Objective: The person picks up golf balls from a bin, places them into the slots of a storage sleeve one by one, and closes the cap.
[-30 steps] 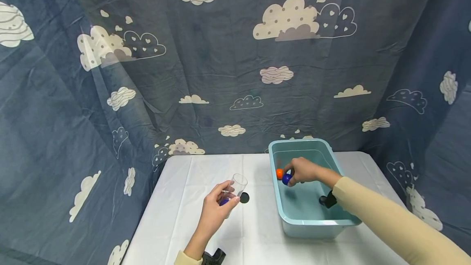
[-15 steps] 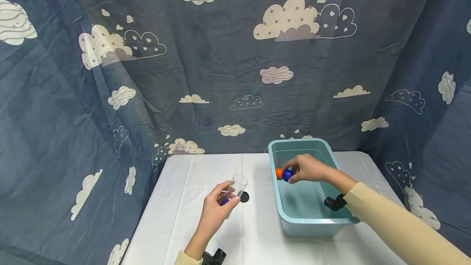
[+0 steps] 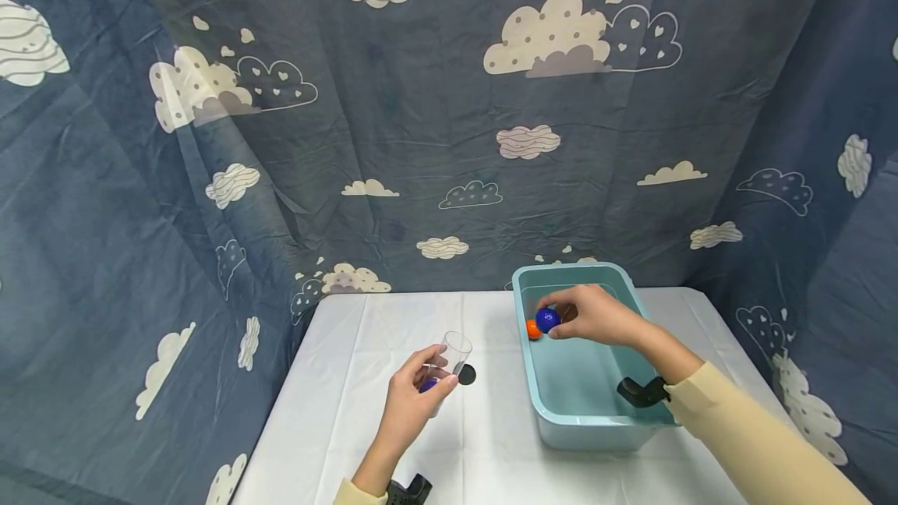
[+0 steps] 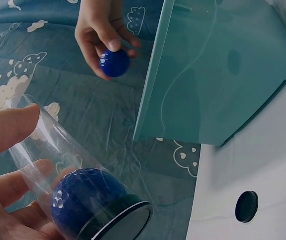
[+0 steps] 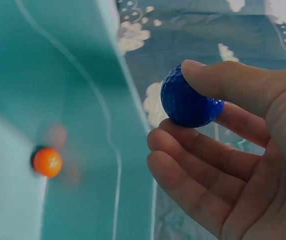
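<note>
My left hand [image 3: 414, 390] grips a clear plastic tube [image 3: 453, 352] that leans at a slant over the table. Inside its lower end lies a blue golf ball [image 4: 90, 202], against a dark cap [image 4: 117, 220]. Between thumb and fingers of my right hand [image 3: 596, 314] is a second blue golf ball [image 5: 190, 97], with dimples showing. That hand is raised above the teal bin [image 3: 582, 380]. An orange ball [image 3: 534, 330] sits in the bin by its left wall, just below and left of the pinched ball.
A round black cap [image 3: 467, 375] lies on the white table [image 3: 365, 365], between the tube and the bin. Dark blue cloth [image 3: 421, 100] with cloud prints hangs behind and at both sides. The bin's tall walls [image 4: 218, 75] surround the orange ball.
My right hand has risen from low in the bin, bringing the blue golf ball up with it. My left hand and the tube stay where they were.
</note>
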The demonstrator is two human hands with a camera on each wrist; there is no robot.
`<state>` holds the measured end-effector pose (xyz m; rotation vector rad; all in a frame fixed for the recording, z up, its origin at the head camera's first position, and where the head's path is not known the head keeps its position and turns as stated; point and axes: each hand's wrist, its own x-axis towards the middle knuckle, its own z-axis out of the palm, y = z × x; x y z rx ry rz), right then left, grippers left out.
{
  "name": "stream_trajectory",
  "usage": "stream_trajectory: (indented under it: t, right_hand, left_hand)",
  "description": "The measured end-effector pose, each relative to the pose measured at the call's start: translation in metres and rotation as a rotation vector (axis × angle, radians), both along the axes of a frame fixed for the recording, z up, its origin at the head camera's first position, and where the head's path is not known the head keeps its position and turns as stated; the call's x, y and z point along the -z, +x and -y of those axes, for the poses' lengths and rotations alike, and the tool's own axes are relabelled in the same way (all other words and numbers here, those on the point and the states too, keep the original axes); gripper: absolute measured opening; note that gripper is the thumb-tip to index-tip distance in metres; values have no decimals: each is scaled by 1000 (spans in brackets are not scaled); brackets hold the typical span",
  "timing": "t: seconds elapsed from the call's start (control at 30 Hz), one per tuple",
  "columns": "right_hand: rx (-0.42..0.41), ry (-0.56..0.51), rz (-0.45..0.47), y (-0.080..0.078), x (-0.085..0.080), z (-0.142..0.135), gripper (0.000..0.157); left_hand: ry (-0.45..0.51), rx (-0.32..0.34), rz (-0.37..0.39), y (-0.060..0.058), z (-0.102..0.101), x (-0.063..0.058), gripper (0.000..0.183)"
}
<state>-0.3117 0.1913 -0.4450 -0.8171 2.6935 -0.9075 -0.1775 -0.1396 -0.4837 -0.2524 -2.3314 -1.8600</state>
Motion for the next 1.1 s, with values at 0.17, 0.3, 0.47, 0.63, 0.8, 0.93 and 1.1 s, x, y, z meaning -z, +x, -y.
stream_trajectory:
  t: [0.17,0.3,0.47,0.63,0.8,0.93,1.1]
  right_hand:
    - [6,-37,-28,10,-8,5,41]
    - [-7,-80,-47,20,-12,11,45]
    - [-24,-146,-70,30,-18,21,47]
    - [-42,-187,-66,38,-22,31,47]
    - [-58,-224,-46,44,-26,43,48]
    - [-72,-254,-17,48,-26,52,48]
    - [-106,-290,9,51,-21,62,45]
  left_hand:
    - [8,7,-12,0,-1,-2,48]
    - [28,17,-21,0,-3,-4,47]
    - [29,21,-20,2,-6,-6,46]
    - [12,24,-10,-3,-7,4,47]
    - [10,14,-9,-13,-6,26,48]
    - [9,23,-22,-14,-6,30,48]
    - [9,52,-32,-11,-7,30,48]
